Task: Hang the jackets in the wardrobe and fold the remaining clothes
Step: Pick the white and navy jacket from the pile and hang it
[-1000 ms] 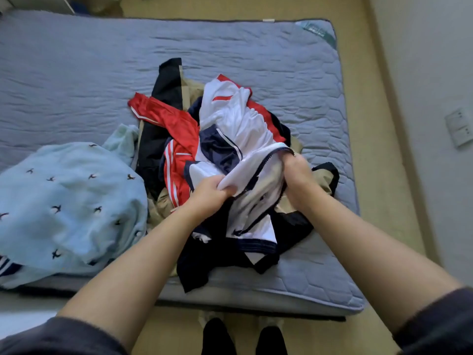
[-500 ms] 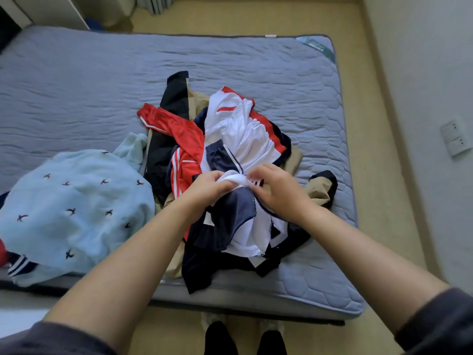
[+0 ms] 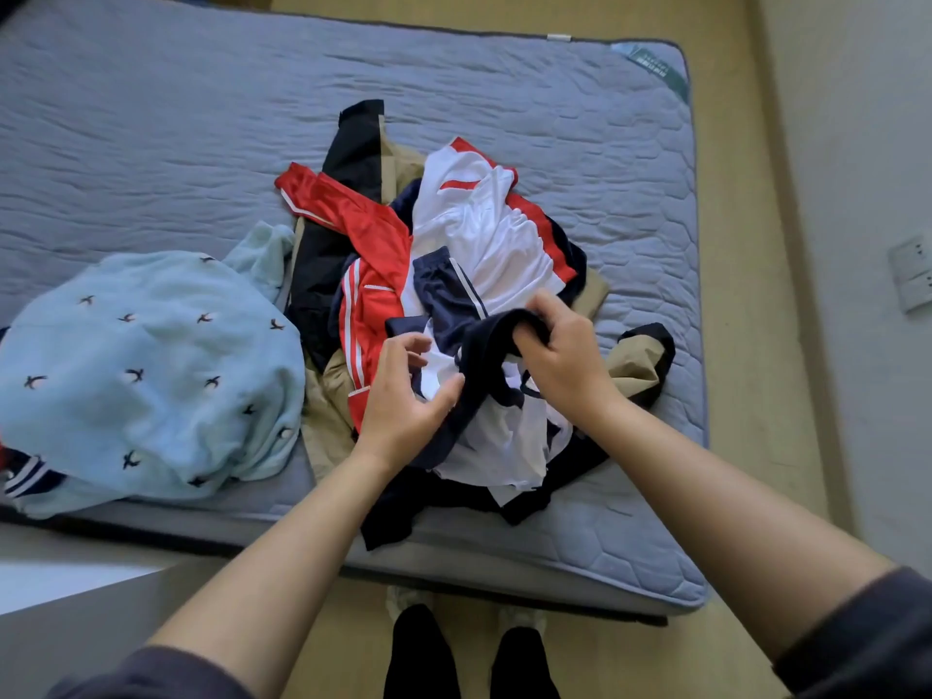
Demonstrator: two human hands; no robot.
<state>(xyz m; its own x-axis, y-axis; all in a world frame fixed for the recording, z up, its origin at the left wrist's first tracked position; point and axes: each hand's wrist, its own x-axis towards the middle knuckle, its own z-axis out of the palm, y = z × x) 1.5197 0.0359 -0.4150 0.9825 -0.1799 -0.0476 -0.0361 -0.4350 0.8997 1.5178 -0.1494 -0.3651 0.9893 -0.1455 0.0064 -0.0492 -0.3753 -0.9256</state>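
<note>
My right hand [image 3: 560, 355] grips the navy edge of the jacket [image 3: 504, 431]; my left hand [image 3: 403, 396], fingers [image 3: 411, 341] loose and empty, hovers just left of it.

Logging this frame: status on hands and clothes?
Right hand grips navy-white garment. Left hand open beside it. Red garment and tan garment bunched underneath.

Wearing a dark grey long-sleeved top: left sleeve [image 3: 151, 673] and right sleeve [image 3: 867, 643] sit bunched around the elbows, well back from the fingers [image 3: 549, 305], so both forearms are bare. Way below the fingers: black trouser legs [image 3: 418, 653] and pale whitish shoes [image 3: 403, 597].
</note>
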